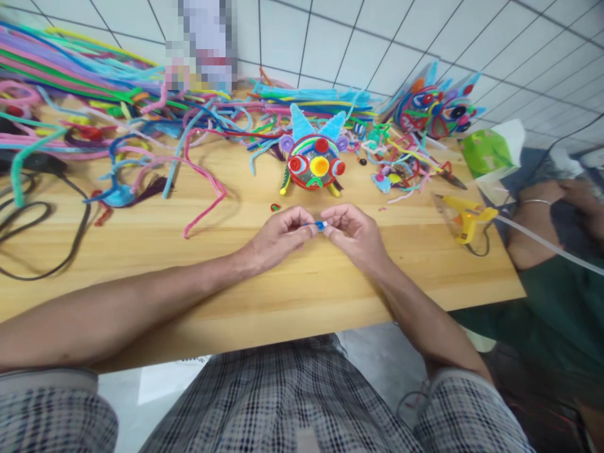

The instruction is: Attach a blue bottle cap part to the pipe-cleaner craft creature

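Observation:
Near the table's middle, my left hand (287,233) and my right hand (355,233) meet at the fingertips, both pinching a small blue pipe cleaner piece (321,226). A bit of pale pink shows at its right end; the fingers hide part of it. Just beyond my hands stands a pipe cleaner mask figure (317,165) with light blue pointed ears, red and yellow coils and a green mouth. A small red and green coil (275,207) lies on the wood by my left hand.
Bundled pipe cleaners (94,75) line the back of the wooden table (212,302). At right are a yellow glue gun (467,217), pliers (453,179) and two more mask figures (431,107). A black cable (70,251) loops at left. Another person's arm (533,226) rests beyond the right edge.

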The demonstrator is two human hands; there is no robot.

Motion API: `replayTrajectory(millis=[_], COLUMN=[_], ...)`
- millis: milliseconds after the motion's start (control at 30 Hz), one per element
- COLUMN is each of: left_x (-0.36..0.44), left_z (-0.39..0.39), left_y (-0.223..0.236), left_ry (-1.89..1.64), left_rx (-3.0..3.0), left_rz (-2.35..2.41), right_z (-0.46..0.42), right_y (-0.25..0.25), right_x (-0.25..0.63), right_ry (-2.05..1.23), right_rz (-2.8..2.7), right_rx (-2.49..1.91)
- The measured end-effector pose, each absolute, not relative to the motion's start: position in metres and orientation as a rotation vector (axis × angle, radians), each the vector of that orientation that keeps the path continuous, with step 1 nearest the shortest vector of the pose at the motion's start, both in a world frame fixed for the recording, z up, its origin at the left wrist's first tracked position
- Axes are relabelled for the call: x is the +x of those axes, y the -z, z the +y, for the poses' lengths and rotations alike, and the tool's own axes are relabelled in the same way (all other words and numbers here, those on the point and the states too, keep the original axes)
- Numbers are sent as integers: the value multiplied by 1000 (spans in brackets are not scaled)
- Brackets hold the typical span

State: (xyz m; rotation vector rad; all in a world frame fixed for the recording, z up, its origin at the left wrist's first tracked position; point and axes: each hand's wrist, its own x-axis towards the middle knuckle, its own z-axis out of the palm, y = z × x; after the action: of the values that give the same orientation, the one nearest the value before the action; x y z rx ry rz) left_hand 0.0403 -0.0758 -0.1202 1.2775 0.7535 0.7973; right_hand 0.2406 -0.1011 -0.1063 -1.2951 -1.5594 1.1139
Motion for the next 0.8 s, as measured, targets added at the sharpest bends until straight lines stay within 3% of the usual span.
replayTrajectory(millis=[300,500,800], left_x=[39,35,33], left_z=[-73,-69,-68], left_y=[120,114,116], left_ry=[-759,-539,-522], left_rx=[1222,1275,1334], left_rz=[714,688,612], right_z=[-104,-102,-99], right_y=[100,102,106], right_x=[241,243,250], right_ry=[-1153,-1162,-1520], right_rz=[-1719,-1837,-1760], right_rx=[-1350,-1359,-1242])
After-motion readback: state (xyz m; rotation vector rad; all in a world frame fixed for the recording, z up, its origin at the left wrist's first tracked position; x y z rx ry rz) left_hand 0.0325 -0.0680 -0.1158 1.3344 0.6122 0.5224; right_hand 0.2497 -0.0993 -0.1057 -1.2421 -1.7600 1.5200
